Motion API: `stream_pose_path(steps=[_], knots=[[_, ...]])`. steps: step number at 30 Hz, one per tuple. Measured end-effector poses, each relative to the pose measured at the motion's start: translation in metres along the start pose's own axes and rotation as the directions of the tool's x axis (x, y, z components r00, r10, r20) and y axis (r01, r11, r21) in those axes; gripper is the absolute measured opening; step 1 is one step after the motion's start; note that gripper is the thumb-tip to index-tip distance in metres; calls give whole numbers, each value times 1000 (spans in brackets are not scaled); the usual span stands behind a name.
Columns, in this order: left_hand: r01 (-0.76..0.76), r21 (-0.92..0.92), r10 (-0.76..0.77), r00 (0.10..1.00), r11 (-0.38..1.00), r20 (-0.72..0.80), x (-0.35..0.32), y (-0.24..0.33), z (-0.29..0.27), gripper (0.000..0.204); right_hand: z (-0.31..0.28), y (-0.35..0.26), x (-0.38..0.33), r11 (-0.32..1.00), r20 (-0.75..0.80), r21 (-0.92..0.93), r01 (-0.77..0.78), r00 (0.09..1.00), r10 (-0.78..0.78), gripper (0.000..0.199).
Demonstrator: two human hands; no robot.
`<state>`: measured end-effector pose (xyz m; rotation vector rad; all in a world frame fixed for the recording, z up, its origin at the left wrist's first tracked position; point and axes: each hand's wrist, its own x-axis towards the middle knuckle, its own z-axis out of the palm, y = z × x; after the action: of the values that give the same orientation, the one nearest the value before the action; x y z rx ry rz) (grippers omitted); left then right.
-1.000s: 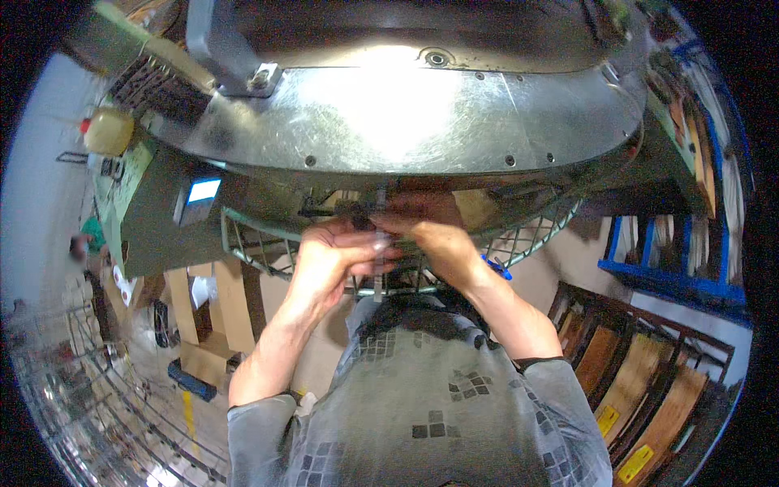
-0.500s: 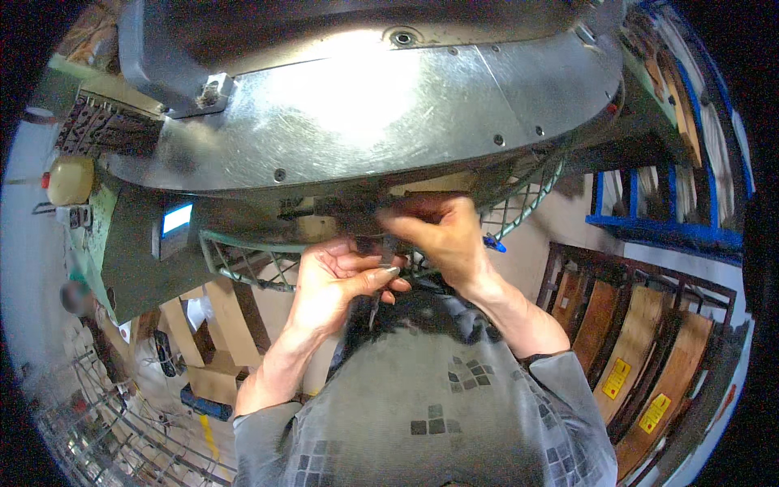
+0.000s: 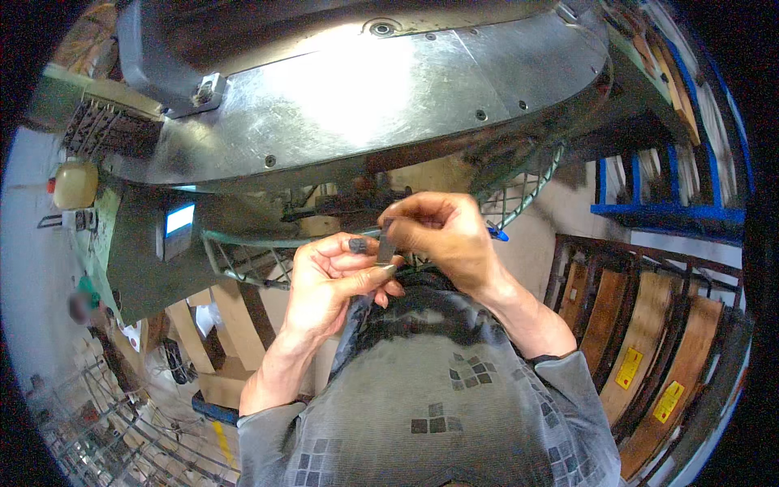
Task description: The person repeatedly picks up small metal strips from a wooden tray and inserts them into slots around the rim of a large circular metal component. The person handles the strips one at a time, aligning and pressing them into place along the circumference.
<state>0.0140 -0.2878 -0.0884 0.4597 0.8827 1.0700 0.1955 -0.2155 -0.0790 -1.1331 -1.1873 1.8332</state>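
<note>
In front of my chest, below the metal machine's edge, my left hand (image 3: 318, 276) pinches the lower end of a small dark flat strip (image 3: 385, 246) between thumb and fingers. A small dark piece (image 3: 357, 244) sits at the tip of one of its fingers; whether it is a wrap or a loose part I cannot tell. My right hand (image 3: 454, 242) is curled in from the right, its fingertips closed at the strip's upper end. Those fingertips are slightly blurred and partly hide the strip.
A broad shiny metal plate (image 3: 454, 89) with bolts spans the space ahead. Beneath it runs a green wire basket rim (image 3: 529, 195). A lit screen (image 3: 180, 217) and a yellowish container (image 3: 75, 184) stand left; a rack of curved wooden pieces (image 3: 645, 325) and blue shelving (image 3: 690, 211) stand right.
My right fingers have come closer to my left fingertips, and the dark strip shows more plainly between them. The dark piece on the left finger is now in sight. The view has shifted slightly.
</note>
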Motion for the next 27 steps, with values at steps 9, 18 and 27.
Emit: stream_pose_path(steps=[9, 18, 27], knots=[[-102, -51, 95, 987, 993, -130, -3, -4, -2, 19, 12, 1, 8, 999, 162, -37, 20, 987, -14, 24], [87, 12, -83, 979, 996, -189, 5, 6, -8, 43, 15, 23, 48, 998, 96, -46, -37, 994, 41, 20], [86, 8, -85, 991, 996, -107, 16, 1, -10, 44, 16, 19, 51, 997, 106, -61, -41, 993, 47, 21]])
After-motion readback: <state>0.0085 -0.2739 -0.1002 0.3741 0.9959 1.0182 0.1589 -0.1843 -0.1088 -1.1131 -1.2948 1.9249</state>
